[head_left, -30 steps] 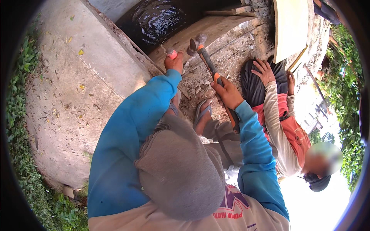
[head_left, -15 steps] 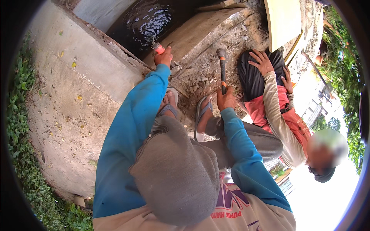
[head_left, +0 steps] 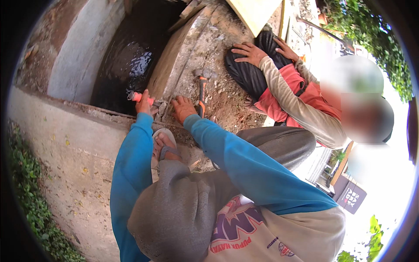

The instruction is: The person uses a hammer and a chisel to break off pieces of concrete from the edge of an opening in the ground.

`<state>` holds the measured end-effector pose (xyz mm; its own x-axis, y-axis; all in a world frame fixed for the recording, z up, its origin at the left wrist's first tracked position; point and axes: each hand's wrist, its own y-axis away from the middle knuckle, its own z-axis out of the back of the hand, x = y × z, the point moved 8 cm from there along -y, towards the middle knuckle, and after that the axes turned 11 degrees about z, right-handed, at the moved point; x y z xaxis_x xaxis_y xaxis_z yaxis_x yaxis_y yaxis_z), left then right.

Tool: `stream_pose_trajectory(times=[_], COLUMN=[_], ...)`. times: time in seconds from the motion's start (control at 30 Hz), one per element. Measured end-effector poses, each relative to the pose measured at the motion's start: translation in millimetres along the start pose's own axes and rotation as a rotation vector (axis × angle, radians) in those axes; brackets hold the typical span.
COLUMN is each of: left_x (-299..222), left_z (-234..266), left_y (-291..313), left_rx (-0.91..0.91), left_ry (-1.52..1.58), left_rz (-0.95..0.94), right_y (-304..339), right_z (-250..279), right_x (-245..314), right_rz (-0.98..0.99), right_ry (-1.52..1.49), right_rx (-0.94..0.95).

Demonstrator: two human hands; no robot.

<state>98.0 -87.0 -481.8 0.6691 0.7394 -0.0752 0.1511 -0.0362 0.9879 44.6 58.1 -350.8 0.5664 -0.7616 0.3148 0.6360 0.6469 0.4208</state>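
My left hand [head_left: 144, 104] is closed around a bright orange-red, short cylindrical object [head_left: 135, 96] with a metallic end, at the corner of the concrete channel. Its exact kind I cannot make out. Close by on the right, my right hand [head_left: 183, 109] reaches down to the rubble-strewn ledge, fingers stretched and apart, with nothing seen in it. Beside that hand a hammer [head_left: 202, 92] with a black and orange handle lies on the rough ground, its head pointing away from me. My palms and the spot under my right fingers are hidden.
Dark water [head_left: 131, 65] fills the channel between concrete walls [head_left: 85, 48]. A low concrete wall [head_left: 65, 135] runs along the left. At the right another person [head_left: 292, 96] sits with hands on knees. A pale board [head_left: 255, 13] stands behind the ledge. My sandalled foot [head_left: 165, 146] is near my hands.
My right hand has let go of the hammer, which now lies on the ground, and has moved left toward my left hand. The left hand still holds the orange-red object; the view has shifted.
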Motion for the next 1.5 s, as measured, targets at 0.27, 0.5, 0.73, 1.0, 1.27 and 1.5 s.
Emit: stream_pose_trajectory(times=[0.27,0.5,0.73,1.0,1.27,1.5], left_x=[-5.8,10.9,0.0,7.5,17.4,5.8], left_z=[-12.2,-24.0,0.2,-21.1,4.8,-14.3], left_y=[16.1,8.3,2.2,7.1,-14.9,9.0], left_rx=[0.117,0.158,0.019,0.089,0.063,0.165], left_ry=[0.048,0.034,-0.041,-0.117,0.192,0.014], left_rz=[0.003,0.069,0.007,-0.002,0.039,-0.034], right_y=[53.8,82.2,-9.3,-3.4,14.0,7.3], right_z=[28.2,11.1,-9.3,-24.8,-47.9,-42.3], right_x=[-74.6,-81.1,10.5,1.2,-23.7,-30.9], right_rz=[-0.447,-0.197,-0.229,-0.158,-0.546,-0.413], right_ry=[-0.079,-0.182,-0.466,-0.105,-0.833,-0.597], right_rx=[0.171,-0.013,0.016,0.134,-0.171,0.006])
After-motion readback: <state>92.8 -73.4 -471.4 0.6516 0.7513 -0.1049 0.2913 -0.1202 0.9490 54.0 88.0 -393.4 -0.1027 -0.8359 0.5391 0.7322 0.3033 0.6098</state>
